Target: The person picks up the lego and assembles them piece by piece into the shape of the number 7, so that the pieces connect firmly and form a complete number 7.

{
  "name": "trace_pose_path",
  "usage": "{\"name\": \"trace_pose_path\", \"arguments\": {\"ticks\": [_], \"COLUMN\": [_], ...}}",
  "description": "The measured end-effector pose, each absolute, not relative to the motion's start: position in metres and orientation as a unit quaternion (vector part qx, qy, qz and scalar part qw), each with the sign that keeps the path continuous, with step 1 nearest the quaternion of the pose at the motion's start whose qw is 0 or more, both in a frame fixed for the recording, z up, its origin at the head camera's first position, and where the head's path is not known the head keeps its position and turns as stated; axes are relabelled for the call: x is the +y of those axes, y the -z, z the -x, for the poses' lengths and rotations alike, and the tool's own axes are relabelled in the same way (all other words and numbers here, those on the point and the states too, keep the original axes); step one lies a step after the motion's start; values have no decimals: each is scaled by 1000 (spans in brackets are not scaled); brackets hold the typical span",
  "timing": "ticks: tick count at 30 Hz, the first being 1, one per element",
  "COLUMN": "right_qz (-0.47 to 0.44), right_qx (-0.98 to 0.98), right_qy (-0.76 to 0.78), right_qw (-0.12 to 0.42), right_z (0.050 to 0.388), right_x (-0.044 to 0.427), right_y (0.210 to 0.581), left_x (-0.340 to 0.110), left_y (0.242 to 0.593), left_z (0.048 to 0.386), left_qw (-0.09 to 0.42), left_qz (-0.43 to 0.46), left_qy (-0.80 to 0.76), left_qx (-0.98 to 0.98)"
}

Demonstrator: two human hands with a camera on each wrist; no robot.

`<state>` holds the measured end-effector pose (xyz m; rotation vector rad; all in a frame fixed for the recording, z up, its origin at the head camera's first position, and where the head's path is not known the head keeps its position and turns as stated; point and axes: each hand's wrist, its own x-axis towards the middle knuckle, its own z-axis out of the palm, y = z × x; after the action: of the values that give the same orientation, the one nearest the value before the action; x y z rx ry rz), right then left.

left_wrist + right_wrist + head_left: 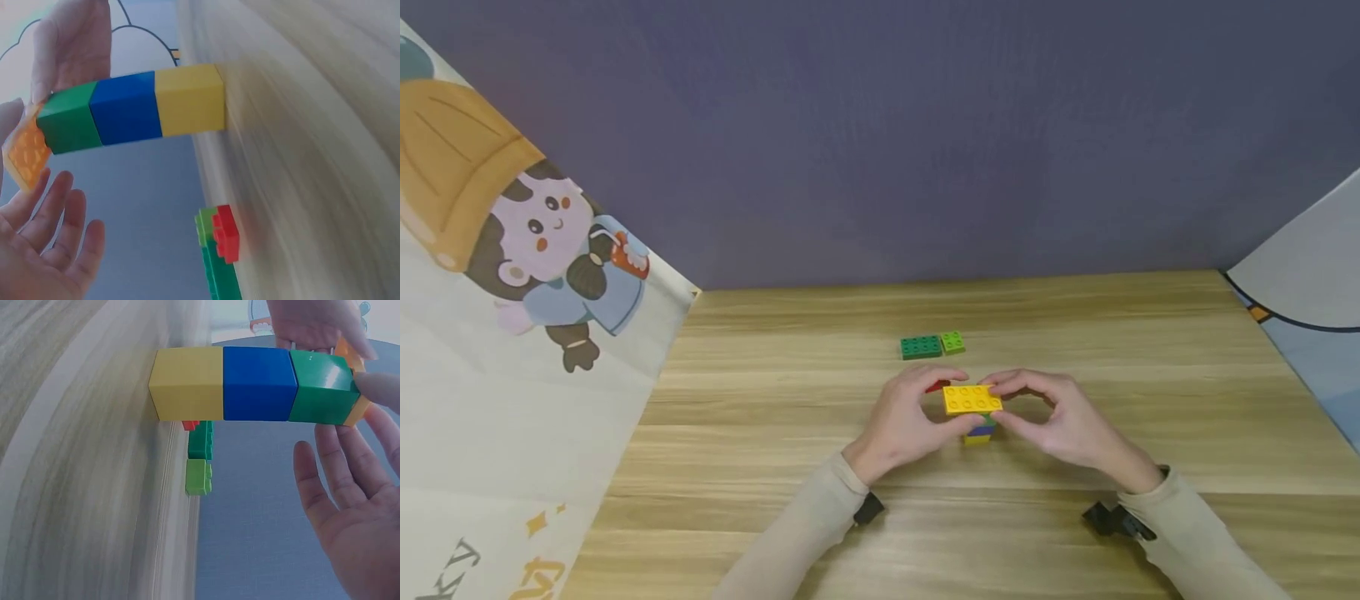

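Both hands are at a flat yellow eight-stud brick (972,399), which looks orange in the wrist views. My left hand (902,421) pinches its left end between thumb and fingers, and my right hand (1067,421) pinches the right end. Directly beneath it stands an upright stack: a green block (70,119) on top, a blue block (128,107) in the middle, a yellow block (190,100) at the bottom on the table. The flat brick meets the green block's top; whether it is fully seated I cannot tell.
Behind the stack, a dark green brick (921,347) lies beside a small light green brick (952,342). A red brick (226,234) lies nearer, partly hidden by my left hand in the head view. The wooden table (737,417) ends at a dark wall (925,150).
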<state>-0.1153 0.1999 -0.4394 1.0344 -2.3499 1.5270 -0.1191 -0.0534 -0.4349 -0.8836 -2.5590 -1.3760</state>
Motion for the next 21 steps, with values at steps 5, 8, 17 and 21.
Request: {"name": "trace_pose_path", "arguments": {"ticks": [5, 8, 17, 21], "right_qz": [-341, -338, -333, -328], "right_qx": [-784, -785, -782, -786], "right_qy": [-512, -514, -521, -518], "right_qw": [77, 76, 80, 77], "right_z": [111, 109, 102, 99], "right_x": [200, 199, 194, 193], "right_y": [441, 442, 444, 444], "left_x": [-50, -50, -52, -54], "left_y": [435, 437, 440, 440], "left_z": [116, 115, 111, 109], "left_qw": [75, 77, 47, 23], "left_qz": [325, 337, 331, 319], "left_qy": [445, 446, 475, 481], "left_qx": [-831, -825, -814, -816]}}
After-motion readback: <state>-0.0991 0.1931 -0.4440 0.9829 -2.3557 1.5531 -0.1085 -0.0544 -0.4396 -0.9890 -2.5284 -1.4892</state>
